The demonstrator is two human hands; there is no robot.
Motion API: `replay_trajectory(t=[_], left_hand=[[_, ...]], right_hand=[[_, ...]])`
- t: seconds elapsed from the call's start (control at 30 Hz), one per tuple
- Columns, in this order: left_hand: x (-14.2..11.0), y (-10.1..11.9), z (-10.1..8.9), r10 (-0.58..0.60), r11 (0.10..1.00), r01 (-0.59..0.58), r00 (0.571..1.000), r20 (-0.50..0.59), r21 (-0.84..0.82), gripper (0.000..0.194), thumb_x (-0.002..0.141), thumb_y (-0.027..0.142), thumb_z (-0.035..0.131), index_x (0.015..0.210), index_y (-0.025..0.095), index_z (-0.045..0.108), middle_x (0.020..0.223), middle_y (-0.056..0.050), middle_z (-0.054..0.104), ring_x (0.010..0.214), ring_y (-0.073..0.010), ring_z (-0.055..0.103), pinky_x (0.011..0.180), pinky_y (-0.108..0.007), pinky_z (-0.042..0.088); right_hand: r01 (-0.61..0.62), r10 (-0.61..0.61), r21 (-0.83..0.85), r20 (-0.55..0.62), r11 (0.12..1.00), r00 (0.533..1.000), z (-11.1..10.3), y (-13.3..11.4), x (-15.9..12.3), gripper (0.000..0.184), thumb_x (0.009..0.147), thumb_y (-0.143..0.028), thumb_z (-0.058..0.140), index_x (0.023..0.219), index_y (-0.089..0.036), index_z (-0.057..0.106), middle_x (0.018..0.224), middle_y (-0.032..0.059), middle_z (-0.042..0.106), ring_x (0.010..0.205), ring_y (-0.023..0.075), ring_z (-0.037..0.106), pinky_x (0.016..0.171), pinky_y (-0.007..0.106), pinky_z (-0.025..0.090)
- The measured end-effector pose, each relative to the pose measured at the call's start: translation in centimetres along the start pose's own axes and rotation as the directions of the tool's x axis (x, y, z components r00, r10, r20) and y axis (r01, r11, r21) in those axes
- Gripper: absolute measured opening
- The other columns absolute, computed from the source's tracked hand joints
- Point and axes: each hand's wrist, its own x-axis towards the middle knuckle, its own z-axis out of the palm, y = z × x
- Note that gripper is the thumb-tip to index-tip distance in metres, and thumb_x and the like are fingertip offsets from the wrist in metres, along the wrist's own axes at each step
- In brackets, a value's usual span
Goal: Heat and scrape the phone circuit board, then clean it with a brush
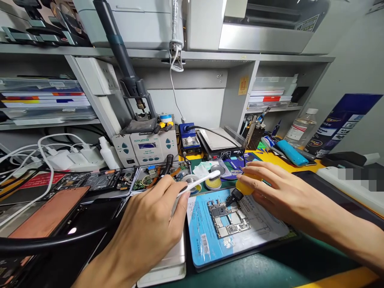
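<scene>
My left hand point(153, 224) is closed around the handle of a white toothbrush point(199, 182). Its dark bristles face down, above and behind the board. In my right hand point(276, 188) is a yellow squeeze bottle point(247, 185), tilted with its black nozzle pointing down and left. The nozzle tip is over the upper part of a phone circuit board point(229, 220); whether it touches cannot be made out. The board lies flat on a blue and white printed package point(199, 254). A round tin with yellow contents point(213, 183) stands just behind the brush head.
Behind are a hot-air station point(150, 148), a blue soldering station point(189, 138) and a black heating plate point(220, 150). Opened phone parts point(63, 208) and a black hose point(60, 243) lie at left. A clear bottle point(301, 128) and blue spray can point(345, 124) stand right.
</scene>
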Motion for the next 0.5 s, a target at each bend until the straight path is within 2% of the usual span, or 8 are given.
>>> replay_trajectory(t=[0.17,0.33,0.5], left_hand=[[0.05,0.14,-0.2,-0.002,1.0,0.002,1.0,0.018,-0.01,0.023,0.1,0.027,0.039,0.105,0.027,0.061,0.087,-0.006,0.063,0.067,-0.0196,0.061,0.058,-0.038,0.047],[0.03,0.3,-0.47,-0.002,1.0,0.002,1.0,0.026,0.002,0.023,0.101,0.027,0.037,0.101,0.026,0.06,0.086,-0.005,0.061,0.064,-0.02,0.06,0.056,-0.039,0.045],[0.02,0.31,-0.55,0.015,1.0,-0.016,0.999,0.036,0.019,0.023,0.102,0.025,0.038,0.108,0.027,0.06,0.086,-0.004,0.061,0.065,-0.0203,0.061,0.056,-0.039,0.044]], right_hand=[[0.003,-0.003,-0.046,0.007,0.999,1.0,-0.17,-0.2,0.26,0.046,0.094,-0.01,0.054,0.138,-0.023,0.059,0.13,0.0132,0.068,0.127,0.0342,0.061,0.103,0.05,0.059],[0.007,-0.006,-0.06,0.007,0.998,1.0,-0.23,-0.15,0.18,0.046,0.095,-0.009,0.052,0.138,-0.024,0.058,0.127,0.0139,0.067,0.125,0.0327,0.062,0.104,0.049,0.059],[0.024,-0.023,-0.089,0.013,0.996,1.0,0.01,-0.06,-0.01,0.046,0.093,-0.009,0.054,0.138,-0.02,0.058,0.127,0.0148,0.067,0.125,0.0323,0.061,0.105,0.049,0.058]])
